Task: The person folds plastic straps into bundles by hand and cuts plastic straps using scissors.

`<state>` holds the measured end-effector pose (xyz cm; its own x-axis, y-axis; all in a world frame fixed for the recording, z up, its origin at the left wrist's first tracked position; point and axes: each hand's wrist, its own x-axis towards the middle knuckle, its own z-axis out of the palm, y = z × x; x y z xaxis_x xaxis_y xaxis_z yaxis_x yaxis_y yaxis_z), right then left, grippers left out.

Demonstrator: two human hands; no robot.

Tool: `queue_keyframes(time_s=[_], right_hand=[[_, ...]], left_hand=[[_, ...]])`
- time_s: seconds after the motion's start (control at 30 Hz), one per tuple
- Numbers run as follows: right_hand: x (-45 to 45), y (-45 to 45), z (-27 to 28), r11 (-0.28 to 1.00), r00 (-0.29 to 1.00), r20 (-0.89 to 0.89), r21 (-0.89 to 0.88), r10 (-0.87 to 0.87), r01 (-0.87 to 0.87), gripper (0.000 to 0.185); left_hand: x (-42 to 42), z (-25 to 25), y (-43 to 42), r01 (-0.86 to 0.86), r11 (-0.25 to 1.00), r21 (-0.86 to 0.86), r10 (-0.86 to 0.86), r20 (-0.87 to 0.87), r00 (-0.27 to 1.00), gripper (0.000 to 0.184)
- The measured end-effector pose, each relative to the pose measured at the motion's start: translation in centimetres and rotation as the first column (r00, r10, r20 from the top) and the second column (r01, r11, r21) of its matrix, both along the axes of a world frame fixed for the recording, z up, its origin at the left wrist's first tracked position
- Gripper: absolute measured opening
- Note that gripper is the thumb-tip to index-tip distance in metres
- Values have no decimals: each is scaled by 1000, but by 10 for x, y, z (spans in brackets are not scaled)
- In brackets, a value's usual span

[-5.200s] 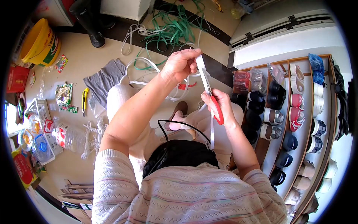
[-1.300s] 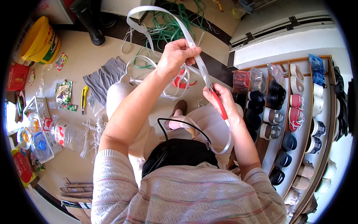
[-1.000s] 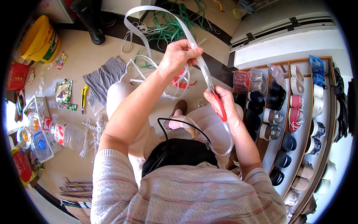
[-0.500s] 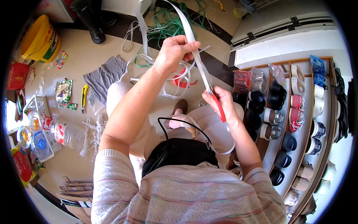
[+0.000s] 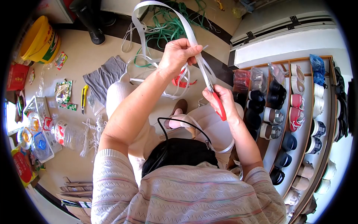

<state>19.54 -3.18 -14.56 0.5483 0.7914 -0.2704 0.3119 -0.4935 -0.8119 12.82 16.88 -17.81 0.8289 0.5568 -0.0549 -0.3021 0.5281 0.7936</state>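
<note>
My left hand (image 5: 179,56) pinches a flat white plastic strap (image 5: 189,31) between thumb and fingers. Above that hand the strap arches in a wide loop, and below it a length runs down toward my right hand (image 5: 226,101). That hand is closed around red-handled scissors (image 5: 220,108). Their blades lie along the lower length of strap; whether they are cutting into it at this instant I cannot tell. Beneath my left hand, more white strap curls over the floor beside a red strip (image 5: 189,83).
A pile of green strapping (image 5: 169,31) lies ahead. To the left are a grey cloth (image 5: 106,76), a yellow box cutter (image 5: 84,98), plastic bottles (image 5: 69,132) and a yellow bucket (image 5: 39,39). A shoe rack (image 5: 285,130) stands at right. A black bag (image 5: 182,155) rests on my lap.
My left hand has shifted slightly down and right, and the top of the strap loop has come lower into view. The scissors have barely moved.
</note>
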Motion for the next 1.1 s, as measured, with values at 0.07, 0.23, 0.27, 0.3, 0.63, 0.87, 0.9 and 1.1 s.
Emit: queue_keyframes(time_s=[0.07,0.23,0.27,0.3,0.63,0.87,0.9,1.1], right_hand=[[-1,1,4,1000,1000,6,0,-9,9,26],[-2,8,11,999,998,-41,-6,-42,42,25],[-2,8,11,999,998,-44,-4,-43,43,25],[-1,8,10,999,998,-47,-4,-44,44,25],[-4,4,-1,998,998,15,-12,-67,67,28],[-8,7,-2,998,998,-17,-3,-58,58,27],[-8,8,-2,998,998,-15,-7,-55,55,27],[-10,12,2,999,998,-41,15,-50,50,27]], left_hand=[[1,-2,-1,-1,1000,-9,1,-3,1000,16],[4,-2,-11,31,999,44,-31,-5,1000,15],[5,-4,-12,37,998,47,-36,-8,999,15],[5,-4,-12,41,998,49,-41,-11,999,15],[2,3,0,41,999,-5,-41,-28,999,17],[4,-4,3,13,1000,13,-13,-56,998,18],[3,-3,2,11,1000,7,-11,-49,999,18],[5,-6,1,-15,999,-43,14,-35,999,19]])
